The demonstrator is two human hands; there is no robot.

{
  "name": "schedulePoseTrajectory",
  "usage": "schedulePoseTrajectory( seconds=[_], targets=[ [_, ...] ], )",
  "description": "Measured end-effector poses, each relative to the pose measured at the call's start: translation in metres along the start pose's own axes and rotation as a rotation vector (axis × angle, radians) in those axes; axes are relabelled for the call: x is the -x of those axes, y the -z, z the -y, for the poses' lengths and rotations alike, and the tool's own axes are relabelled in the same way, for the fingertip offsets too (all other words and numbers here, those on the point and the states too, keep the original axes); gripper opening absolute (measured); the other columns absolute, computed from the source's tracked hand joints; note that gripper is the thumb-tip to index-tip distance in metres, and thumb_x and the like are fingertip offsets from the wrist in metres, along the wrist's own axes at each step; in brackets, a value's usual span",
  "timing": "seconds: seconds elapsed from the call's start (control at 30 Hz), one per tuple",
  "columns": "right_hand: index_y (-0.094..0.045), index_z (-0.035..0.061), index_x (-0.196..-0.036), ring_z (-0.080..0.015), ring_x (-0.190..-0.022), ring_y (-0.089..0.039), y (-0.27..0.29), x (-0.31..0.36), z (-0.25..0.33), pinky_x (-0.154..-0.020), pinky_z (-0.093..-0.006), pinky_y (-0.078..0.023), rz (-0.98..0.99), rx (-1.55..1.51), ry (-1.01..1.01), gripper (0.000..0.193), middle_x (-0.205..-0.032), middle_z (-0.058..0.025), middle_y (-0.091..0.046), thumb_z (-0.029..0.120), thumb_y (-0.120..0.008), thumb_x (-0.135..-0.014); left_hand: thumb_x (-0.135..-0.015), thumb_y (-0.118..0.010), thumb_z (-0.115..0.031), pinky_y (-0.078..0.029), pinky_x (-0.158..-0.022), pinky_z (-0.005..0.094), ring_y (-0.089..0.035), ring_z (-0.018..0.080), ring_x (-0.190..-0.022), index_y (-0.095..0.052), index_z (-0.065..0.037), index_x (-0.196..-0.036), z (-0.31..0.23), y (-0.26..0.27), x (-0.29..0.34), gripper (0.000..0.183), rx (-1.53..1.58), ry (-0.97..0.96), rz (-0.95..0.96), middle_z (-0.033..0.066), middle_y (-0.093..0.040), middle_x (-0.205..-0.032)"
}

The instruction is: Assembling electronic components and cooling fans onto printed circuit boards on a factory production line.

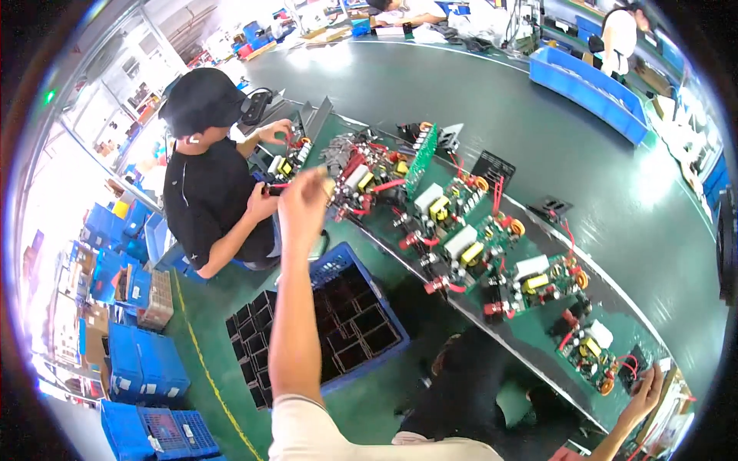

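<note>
My left hand (304,198) is raised over the near side of the bench, beside a cluster of parts with red wires (355,157). Its fingers look curled but are smeared by motion, so whether they hold anything is unclear. At the bench's right end, my right hand (648,390) has its fingers closed at the edge of a black end plate (629,370). Red wires join this plate to the nearest green circuit board (588,352). Several similar boards (469,250) with white blocks, yellow parts and copper coils lie in a row, and one green board (421,160) stands upright.
At the left a co-worker in black (223,180) works at the bench, a red and black tool in one hand. On the floor stands a blue crate (396,326) of black cases, with more cases stacked beside it. A blue bin (588,88) sits across the bench.
</note>
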State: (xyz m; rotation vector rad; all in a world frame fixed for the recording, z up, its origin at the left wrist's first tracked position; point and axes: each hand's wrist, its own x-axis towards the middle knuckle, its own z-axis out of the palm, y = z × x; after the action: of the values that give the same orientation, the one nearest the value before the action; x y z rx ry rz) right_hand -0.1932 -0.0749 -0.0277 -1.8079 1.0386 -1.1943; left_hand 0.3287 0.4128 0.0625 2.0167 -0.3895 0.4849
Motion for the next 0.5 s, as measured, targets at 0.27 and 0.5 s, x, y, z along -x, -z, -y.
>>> schedulePoseTrajectory(
  seconds=[0.27, 0.5],
  targets=[
    [-0.064, 0.0051, -0.121, -0.0013, -0.057, -0.038, -0.009, 0.022, -0.024, -0.048, -0.0188, -0.029, -0.005, 0.169, -0.077, 0.027, -0.078, 0.0052, -0.055, 0.022, -0.054, -0.101, -0.070, -0.079, -0.043, -0.050, -0.093, 0.0404, -0.065, 0.0332, -0.107, -0.068, -0.003, -0.114, 0.173, -0.077, -0.163, 0.060, -0.493, 0.074, 0.531, 0.0195, -0.068, -0.111],
    [-0.064, 0.0065, -0.120, 0.0005, -0.053, -0.037, -0.018, 0.029, -0.013, -0.045, -0.0177, -0.027, -0.014, 0.241, -0.063, 0.025, -0.079, 0.0049, -0.058, 0.020, -0.055, -0.101, -0.069, -0.067, -0.017, -0.053, -0.088, 0.0424, -0.066, 0.0388, -0.102, -0.068, 0.007, -0.101, 0.182, -0.126, -0.185, 0.040, -0.760, 0.255, 0.726, 0.0287, -0.066, -0.106]
  ],
)
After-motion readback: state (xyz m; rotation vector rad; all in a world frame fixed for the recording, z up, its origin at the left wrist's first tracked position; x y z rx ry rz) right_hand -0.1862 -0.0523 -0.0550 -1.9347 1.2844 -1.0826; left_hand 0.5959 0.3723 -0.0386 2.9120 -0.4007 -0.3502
